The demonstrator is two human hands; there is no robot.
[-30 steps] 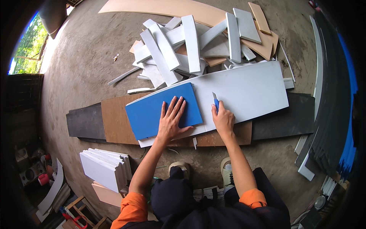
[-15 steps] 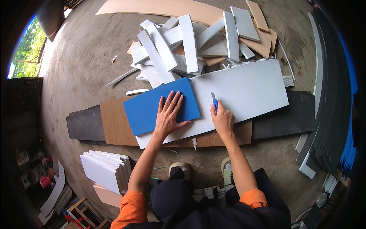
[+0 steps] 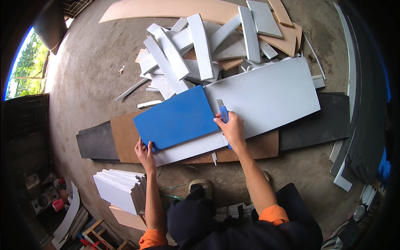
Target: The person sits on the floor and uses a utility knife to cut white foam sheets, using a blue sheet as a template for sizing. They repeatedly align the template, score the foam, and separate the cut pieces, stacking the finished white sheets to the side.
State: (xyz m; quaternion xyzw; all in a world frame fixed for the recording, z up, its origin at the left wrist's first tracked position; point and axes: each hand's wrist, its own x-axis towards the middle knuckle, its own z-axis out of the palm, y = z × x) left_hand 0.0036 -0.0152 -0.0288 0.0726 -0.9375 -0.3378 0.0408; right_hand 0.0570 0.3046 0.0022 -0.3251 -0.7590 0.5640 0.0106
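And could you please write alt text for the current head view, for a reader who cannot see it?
A person's left hand touches the lower-left corner of a blue rectangular panel lying on a white board, while the right hand holds a blue-handled utility knife near the panel's right edge. A jumbled pile of white and tan board offcuts lies beyond.

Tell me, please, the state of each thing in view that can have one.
Knife: blade out
Blue board: flat on the white board
White board: partly covered
Brown board: partly covered by the white board
White strips: loosely heaped
White panels: stacked, edges uneven
Left hand: touching the blue board's corner
Right hand: closed around the knife
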